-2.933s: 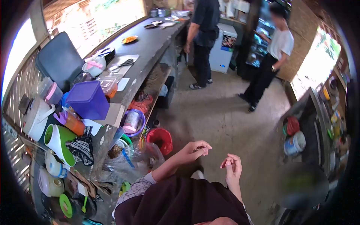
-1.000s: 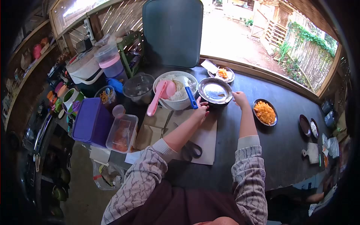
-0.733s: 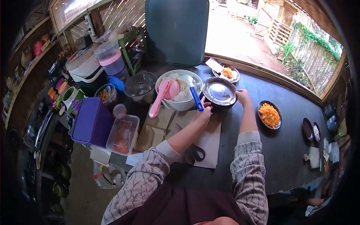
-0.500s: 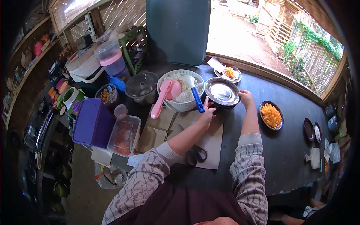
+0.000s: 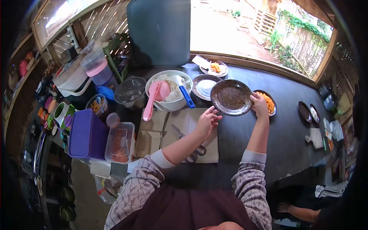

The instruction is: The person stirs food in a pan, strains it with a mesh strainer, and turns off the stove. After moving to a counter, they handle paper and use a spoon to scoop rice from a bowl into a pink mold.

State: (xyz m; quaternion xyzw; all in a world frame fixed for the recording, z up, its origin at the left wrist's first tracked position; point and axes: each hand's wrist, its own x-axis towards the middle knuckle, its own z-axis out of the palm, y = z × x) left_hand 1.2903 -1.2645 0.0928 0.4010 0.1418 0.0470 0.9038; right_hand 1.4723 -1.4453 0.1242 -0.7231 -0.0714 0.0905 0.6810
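My right hand (image 5: 260, 105) holds a dark brown plate (image 5: 231, 97) by its right edge, raised over the table. Near the plate's lower left edge, my left hand (image 5: 208, 122) has its fingers spread and holds nothing. Behind the held plate stands a stack of similar plates (image 5: 205, 86). A white bowl of rice (image 5: 173, 101) is left of the stack, with a pink spoon (image 5: 152, 100) and a blue-handled scoop (image 5: 186, 96) on it. Partly hidden behind my right hand is a plate of shredded orange food (image 5: 270, 102).
Scissors (image 5: 191, 149) lie on brown paper (image 5: 209, 143). At left are a purple container (image 5: 87, 134) and a clear tub (image 5: 120, 143). Another plate with orange food (image 5: 215, 68) sits by the window. Two small dishes (image 5: 305, 112) are at right. A person's arm (image 5: 303, 212) shows at lower right.
My right hand has lifted a plate off the stack and moved it right. My left hand has come away from the stack. The view has shifted, so the scene sits further left.
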